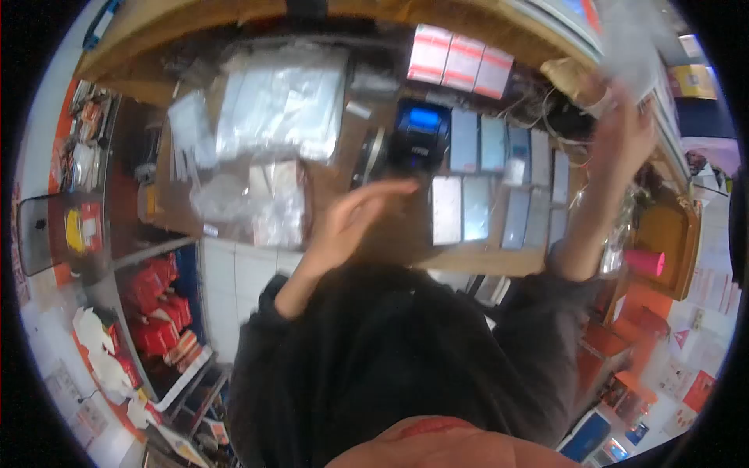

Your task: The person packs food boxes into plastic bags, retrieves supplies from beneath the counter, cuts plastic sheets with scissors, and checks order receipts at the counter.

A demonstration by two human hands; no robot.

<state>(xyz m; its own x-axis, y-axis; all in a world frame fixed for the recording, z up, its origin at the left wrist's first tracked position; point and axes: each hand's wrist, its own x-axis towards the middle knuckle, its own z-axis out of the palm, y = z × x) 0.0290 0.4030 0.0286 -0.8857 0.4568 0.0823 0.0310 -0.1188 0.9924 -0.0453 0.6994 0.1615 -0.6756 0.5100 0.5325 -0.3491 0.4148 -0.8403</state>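
Note:
My left hand (351, 222) hovers over the front of the wooden desk, fingers stretched out to the right, holding nothing. It is nearest to a black device with a lit blue screen (424, 118) and a pile of clear plastic packets (273, 207). At the far right, my right hand (624, 129) is raised by the shelf edge and smeared by motion. Just above it is a pale, see-through blur (636, 47), perhaps plastic film; whether the fingers grip it cannot be made out. Between the hands, flat phone-like slabs (476, 209) lie in two rows.
A large stack of plastic-wrapped sheets (281, 105) covers the back left. Red-and-white cards (460, 61) stand behind the device. Loose cables (558, 117) lie at the right, near a pink cylinder (645, 263). Red packages (158, 304) fill a shelf at the lower left.

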